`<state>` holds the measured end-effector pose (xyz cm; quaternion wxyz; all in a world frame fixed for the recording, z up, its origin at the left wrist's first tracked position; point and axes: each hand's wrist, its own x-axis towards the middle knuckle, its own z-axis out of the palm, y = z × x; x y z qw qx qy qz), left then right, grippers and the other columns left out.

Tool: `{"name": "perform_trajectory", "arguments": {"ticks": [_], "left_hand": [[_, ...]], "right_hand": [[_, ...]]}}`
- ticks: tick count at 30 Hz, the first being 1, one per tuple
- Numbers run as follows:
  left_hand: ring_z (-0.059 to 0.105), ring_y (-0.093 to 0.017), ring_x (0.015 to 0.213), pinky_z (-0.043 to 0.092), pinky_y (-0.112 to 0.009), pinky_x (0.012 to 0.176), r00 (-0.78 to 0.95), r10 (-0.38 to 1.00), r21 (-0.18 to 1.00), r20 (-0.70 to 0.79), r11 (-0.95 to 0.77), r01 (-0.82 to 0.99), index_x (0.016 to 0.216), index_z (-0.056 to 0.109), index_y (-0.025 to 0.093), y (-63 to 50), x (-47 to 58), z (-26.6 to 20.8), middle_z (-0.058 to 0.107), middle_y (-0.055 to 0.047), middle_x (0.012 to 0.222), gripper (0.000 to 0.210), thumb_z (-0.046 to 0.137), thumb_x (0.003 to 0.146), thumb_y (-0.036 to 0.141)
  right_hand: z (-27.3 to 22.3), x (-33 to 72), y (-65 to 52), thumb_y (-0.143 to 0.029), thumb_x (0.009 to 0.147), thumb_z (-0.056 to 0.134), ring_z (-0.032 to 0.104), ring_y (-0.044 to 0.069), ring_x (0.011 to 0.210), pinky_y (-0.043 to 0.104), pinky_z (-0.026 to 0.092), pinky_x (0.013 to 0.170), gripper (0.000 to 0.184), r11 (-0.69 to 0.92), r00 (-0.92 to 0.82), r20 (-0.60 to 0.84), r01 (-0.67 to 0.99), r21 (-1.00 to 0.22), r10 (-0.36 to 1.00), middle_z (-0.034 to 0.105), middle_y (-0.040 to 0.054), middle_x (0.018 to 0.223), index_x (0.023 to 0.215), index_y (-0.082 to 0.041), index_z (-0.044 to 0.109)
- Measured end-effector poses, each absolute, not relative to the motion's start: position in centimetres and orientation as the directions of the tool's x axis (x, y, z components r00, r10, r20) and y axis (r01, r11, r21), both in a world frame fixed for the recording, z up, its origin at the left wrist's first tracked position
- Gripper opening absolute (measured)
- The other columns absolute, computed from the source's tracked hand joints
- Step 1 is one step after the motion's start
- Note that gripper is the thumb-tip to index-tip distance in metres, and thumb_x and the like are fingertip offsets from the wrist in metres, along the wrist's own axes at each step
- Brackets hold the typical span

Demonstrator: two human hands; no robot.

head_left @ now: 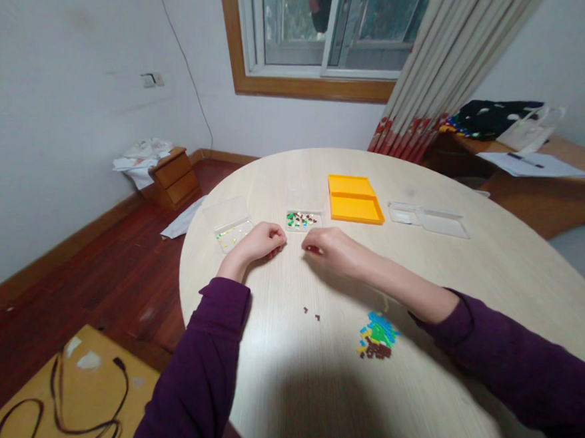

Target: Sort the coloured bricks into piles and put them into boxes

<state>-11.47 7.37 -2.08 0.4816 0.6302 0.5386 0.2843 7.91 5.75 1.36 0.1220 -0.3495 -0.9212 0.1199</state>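
Observation:
My left hand [265, 241] rests near the table's middle, its fingers curled together. It lies between two clear plastic boxes. My right hand [335, 251] is a short way to the right, thumb and fingers closed in a pinch. Whatever either hand holds, if anything, is too small or hidden to make out. Just beyond them stands an open clear box [304, 228] with green, brown and pale small pieces. Left of it, another open clear box [234, 236] holds a few yellow and green bits. Two small brown pieces [317, 317] lie nearer me, beside a pile of blue, green, yellow and brown pieces [378, 333].
An open yellow case [356, 208] sits toward the table's far side. Right of it lies a clear open case [442, 223]. The round table [434, 382] has its curved edge at left and right. A cardboard box [84, 393] with a black cable stands lower left.

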Motion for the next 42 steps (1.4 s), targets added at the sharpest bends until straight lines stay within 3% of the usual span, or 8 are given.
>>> {"name": "perform_trajectory", "arguments": {"ticks": [3, 11, 14, 18, 21, 25, 31, 42], "left_hand": [[0.042, -0.006, 0.04, 0.03, -0.02, 0.041, 0.264, 0.952, 0.915, -0.153, 0.035, 0.403, 0.064, 0.057, 0.014, 7.4, -11.5, -2.1, 0.048, 0.005, 0.046, 0.021, 0.049, 0.079, 0.002], [0.041, -0.005, 0.039, 0.03, -0.021, 0.042, 0.266, 0.949, 0.916, -0.17, 0.053, 0.397, 0.063, 0.056, 0.014, 7.4, -11.5, -2.1, 0.047, 0.005, 0.046, 0.022, 0.049, 0.08, 0.003], [0.04, -0.005, 0.039, 0.029, -0.02, 0.042, 0.257, 0.949, 0.916, -0.183, 0.069, 0.396, 0.064, 0.056, 0.014, 7.4, -11.5, -2.0, 0.047, 0.005, 0.046, 0.021, 0.05, 0.082, 0.004], [0.041, -0.005, 0.04, 0.03, -0.02, 0.042, 0.267, 0.95, 0.922, -0.164, 0.051, 0.385, 0.064, 0.056, 0.014, 7.4, -11.5, -2.1, 0.047, 0.005, 0.046, 0.02, 0.051, 0.081, 0.004], [0.041, -0.006, 0.039, 0.03, -0.02, 0.042, 0.259, 0.952, 0.924, -0.163, 0.056, 0.378, 0.064, 0.056, 0.014, 7.4, -11.5, -2.2, 0.048, 0.005, 0.045, 0.019, 0.053, 0.081, 0.005], [0.041, -0.005, 0.039, 0.031, -0.019, 0.043, 0.25, 0.954, 0.921, -0.166, 0.059, 0.384, 0.064, 0.056, 0.014, 7.3, -11.5, -2.1, 0.048, 0.005, 0.045, 0.02, 0.053, 0.082, 0.006], [0.041, -0.005, 0.038, 0.03, -0.019, 0.042, 0.248, 0.956, 0.922, -0.154, 0.049, 0.383, 0.063, 0.055, 0.013, 7.3, -11.4, -2.0, 0.047, 0.005, 0.044, 0.021, 0.052, 0.081, 0.004], [0.041, -0.005, 0.038, 0.03, -0.019, 0.041, 0.245, 0.956, 0.919, -0.161, 0.055, 0.39, 0.062, 0.055, 0.013, 7.3, -11.3, -1.8, 0.047, 0.005, 0.044, 0.023, 0.051, 0.081, 0.002]], "right_hand": [[3.2, 7.6, 9.0, -0.004, 0.081, 0.046, 0.056, 0.016, 0.077, 0.028, 0.041, 0.072, 0.024, 0.721, -0.65, 0.315, 0.646, -0.252, 0.692, 0.064, 0.0086, 0.082, 0.074, -0.015, 0.067], [4.4, 7.7, 10.9, -0.003, 0.08, 0.046, 0.058, 0.017, 0.075, 0.03, 0.043, 0.072, 0.027, 0.679, -0.584, 0.377, 0.705, -0.204, 0.719, 0.067, 0.0107, 0.082, 0.079, -0.012, 0.071], [4.7, 7.9, 8.1, -0.005, 0.08, 0.049, 0.058, 0.014, 0.072, 0.028, 0.043, 0.07, 0.026, 0.708, -0.662, 0.252, 0.647, -0.283, 0.706, 0.069, 0.0071, 0.081, 0.082, -0.015, 0.072], [4.2, 8.6, 3.5, -0.007, 0.078, 0.058, 0.059, 0.014, 0.072, 0.026, 0.044, 0.069, 0.022, 0.71, -0.824, -0.15, 0.55, -0.439, 0.546, 0.07, 0.0065, 0.085, 0.092, -0.015, 0.073], [3.2, 9.2, 1.0, -0.009, 0.074, 0.068, 0.059, 0.016, 0.079, 0.027, 0.045, 0.071, 0.033, 0.707, -0.832, -0.254, 0.553, -0.441, 0.492, 0.067, 0.0076, 0.097, 0.106, -0.017, 0.069], [1.8, 9.5, -0.2, 0.0, 0.075, 0.061, 0.059, 0.017, 0.089, 0.028, 0.046, 0.079, 0.038, 0.739, -0.874, -0.241, 0.485, -0.468, 0.421, 0.063, 0.0095, 0.104, 0.109, -0.016, 0.067], [0.1, 8.7, -0.1, 0.001, 0.084, 0.05, 0.059, 0.016, 0.079, 0.028, 0.046, 0.073, 0.025, 0.816, -0.921, -0.083, 0.377, -0.437, 0.381, 0.065, 0.008, 0.085, 0.079, -0.014, 0.069], [-0.5, 9.0, -0.5, 0.0, 0.084, 0.047, 0.057, 0.015, 0.07, 0.026, 0.042, 0.065, 0.025, 0.802, -0.852, -0.102, 0.518, -0.296, 0.513, 0.063, 0.0094, 0.076, 0.073, -0.012, 0.065]]}}
